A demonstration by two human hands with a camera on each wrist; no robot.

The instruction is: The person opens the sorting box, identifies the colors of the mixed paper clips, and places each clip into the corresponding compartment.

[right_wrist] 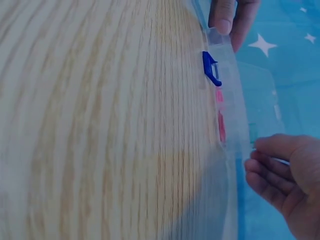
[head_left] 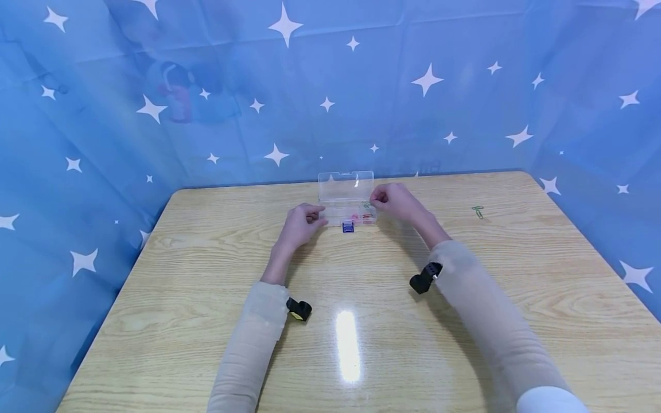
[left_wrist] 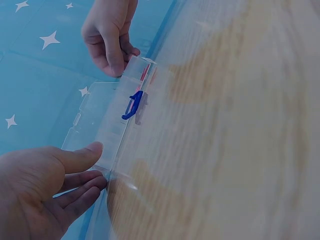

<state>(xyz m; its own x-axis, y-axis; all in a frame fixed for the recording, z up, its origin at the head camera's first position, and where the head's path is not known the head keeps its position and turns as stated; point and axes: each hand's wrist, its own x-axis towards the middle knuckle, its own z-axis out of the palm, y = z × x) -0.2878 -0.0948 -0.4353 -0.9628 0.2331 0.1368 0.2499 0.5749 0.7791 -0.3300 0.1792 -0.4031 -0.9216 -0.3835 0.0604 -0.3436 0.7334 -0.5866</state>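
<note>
A clear plastic box (head_left: 335, 218) lies near the table's far edge, its transparent lid (head_left: 345, 184) raised behind it. It has a blue latch (head_left: 348, 227) at the front. My left hand (head_left: 303, 222) grips the box's left end, thumb along the top edge. At the right rear corner, my right hand (head_left: 395, 201) has thumb and fingertips together, pinching a small green paper clip (right_wrist: 253, 134) that shows partly through the clear plastic. Pink and red pieces (right_wrist: 221, 125) lie in the front right compartments.
Two green paper clips (head_left: 478, 211) lie on the wooden table (head_left: 206, 321) to the right. A blue curtain with white stars (head_left: 310, 86) hangs close behind the table and at both sides. Wrist cameras (head_left: 426, 278) sit on both forearms.
</note>
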